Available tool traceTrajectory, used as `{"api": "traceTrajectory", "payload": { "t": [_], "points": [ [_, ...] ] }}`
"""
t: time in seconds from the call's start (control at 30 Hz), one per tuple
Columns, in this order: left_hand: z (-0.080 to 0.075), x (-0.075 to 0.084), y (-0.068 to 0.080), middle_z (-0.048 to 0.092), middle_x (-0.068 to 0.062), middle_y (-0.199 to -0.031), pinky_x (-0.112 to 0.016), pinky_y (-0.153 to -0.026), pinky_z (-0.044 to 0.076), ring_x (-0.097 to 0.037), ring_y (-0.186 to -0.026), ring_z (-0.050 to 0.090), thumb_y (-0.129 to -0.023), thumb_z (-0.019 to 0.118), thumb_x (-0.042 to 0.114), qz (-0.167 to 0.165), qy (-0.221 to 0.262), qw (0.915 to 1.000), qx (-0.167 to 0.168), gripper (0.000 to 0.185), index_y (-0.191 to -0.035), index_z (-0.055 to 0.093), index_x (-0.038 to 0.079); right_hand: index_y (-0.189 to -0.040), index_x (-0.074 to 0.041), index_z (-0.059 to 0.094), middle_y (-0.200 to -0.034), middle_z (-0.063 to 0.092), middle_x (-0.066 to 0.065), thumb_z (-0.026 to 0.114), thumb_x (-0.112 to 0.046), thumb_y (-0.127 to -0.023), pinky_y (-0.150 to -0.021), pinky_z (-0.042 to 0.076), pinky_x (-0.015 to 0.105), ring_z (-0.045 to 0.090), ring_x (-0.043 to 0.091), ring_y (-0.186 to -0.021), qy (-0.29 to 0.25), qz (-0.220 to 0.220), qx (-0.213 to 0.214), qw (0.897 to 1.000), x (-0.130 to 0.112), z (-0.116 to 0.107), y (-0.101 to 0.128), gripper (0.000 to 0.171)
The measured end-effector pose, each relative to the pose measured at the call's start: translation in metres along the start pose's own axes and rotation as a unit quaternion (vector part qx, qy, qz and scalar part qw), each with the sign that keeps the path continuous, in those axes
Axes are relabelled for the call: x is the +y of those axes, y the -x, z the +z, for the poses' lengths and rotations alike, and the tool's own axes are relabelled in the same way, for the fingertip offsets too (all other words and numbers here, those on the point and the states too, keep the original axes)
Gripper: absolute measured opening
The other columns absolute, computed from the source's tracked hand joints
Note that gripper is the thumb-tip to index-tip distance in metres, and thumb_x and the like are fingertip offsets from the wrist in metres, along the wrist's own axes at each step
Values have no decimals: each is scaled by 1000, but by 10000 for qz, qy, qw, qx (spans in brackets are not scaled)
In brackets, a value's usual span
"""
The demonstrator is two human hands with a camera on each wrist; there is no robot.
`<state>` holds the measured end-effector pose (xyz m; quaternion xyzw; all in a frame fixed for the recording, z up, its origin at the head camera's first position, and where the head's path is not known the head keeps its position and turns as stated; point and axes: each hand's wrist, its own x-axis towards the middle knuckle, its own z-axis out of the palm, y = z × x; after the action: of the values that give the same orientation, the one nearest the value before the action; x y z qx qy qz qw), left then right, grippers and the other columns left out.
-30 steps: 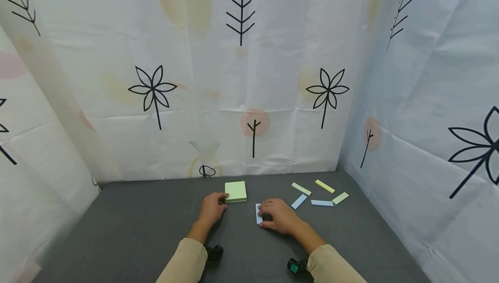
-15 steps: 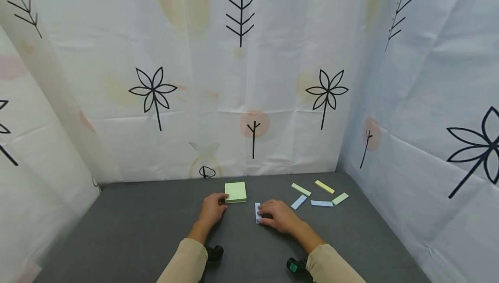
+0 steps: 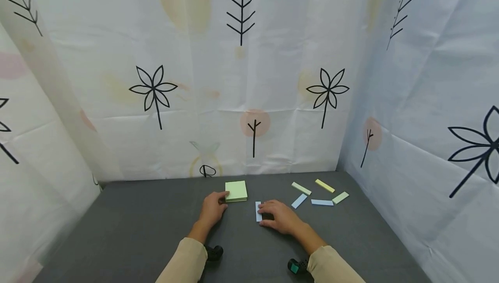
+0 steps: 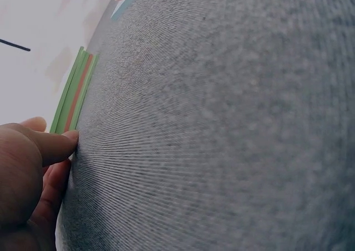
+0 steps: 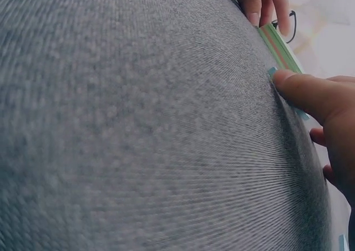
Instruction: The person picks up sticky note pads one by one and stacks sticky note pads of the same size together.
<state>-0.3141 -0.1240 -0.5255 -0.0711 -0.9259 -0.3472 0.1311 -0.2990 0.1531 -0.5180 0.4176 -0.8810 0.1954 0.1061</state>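
Note:
A pad of green sticky notes (image 3: 235,190) (image 4: 75,90) (image 5: 280,46) lies on the grey table (image 3: 136,226). My left hand (image 3: 219,201) (image 4: 52,146) rests at the pad's near-left corner, thumb on top and a fingertip against its edge. Just right of the pad is a small folded blue note (image 3: 258,211) (image 4: 126,1) (image 5: 272,72). My right hand (image 3: 269,210) (image 5: 288,82) lies flat over it, an outstretched finger pressing its edge. Most of the note is hidden under that hand.
Several folded paper strips, green, yellow and blue (image 3: 301,188) (image 3: 325,186) (image 3: 322,203), lie scattered at the back right of the table. Printed white curtains (image 3: 249,79) close off the back and both sides.
My right hand's fingers have shifted slightly on the blue note. The left hand and the pad have stayed where they were.

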Motion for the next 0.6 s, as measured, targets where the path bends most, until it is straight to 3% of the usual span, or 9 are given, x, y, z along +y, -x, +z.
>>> {"api": "traceTrajectory", "payload": {
  "t": [0.17,0.43,0.6],
  "points": [
    [-1,1,-1,63,-11,-104,-40,-70,52,-23,-84,63,-78,78,-2,30,33,10000,49,47,-123,68,10,-116,-8,69,-127,62,6,73,-28,-88,-98,43,44,55,25,-119,-4,90,-47,9999,-2,-1,0,35],
    [1,1,-2,67,-10,-104,-41,-70,50,-22,-82,62,-82,76,5,0,-200,9994,297,34,-115,73,13,-117,-7,69,-128,62,8,73,-26,-88,-98,42,45,54,26,-119,-132,94,52,9999,-3,0,2,35],
    [1,1,-5,69,-10,-104,-45,-76,51,-27,-90,64,-83,76,8,-24,-399,9987,316,30,-112,75,14,-116,-8,69,-127,63,8,73,-27,-87,-97,43,45,55,26,-118,-75,60,99,9999,-3,0,2,34]
  ]
}}
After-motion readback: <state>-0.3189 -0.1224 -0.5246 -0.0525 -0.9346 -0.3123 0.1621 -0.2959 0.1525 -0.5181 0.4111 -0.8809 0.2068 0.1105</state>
